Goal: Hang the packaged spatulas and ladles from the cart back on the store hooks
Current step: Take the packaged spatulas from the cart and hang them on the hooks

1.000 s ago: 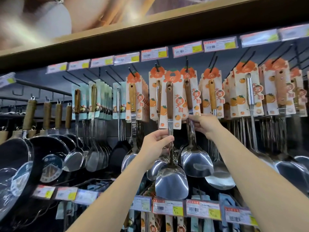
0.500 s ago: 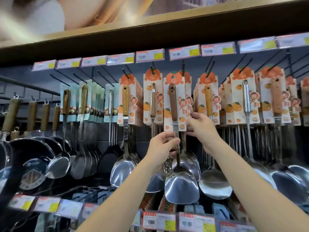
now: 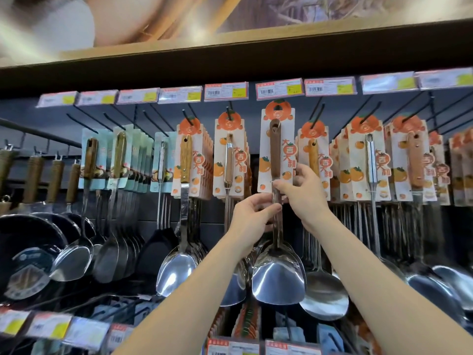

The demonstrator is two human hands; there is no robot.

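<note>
Head view: packaged spatula (image 3: 276,160) held up at the hook row.
L hand (image 3: 252,217) fingers pinch its steel shank; R hand (image 3: 304,193) fingers grip card's lower edge. Card top sits just below the price tag (image 3: 279,88), between neighbouring packs.

Both hands hold a packaged spatula (image 3: 276,196) upright before the hooks. The left hand (image 3: 252,217) pinches its steel shaft; the right hand (image 3: 303,193), at three o'clock, grips the card's (image 3: 277,116) lower edge.
</note>
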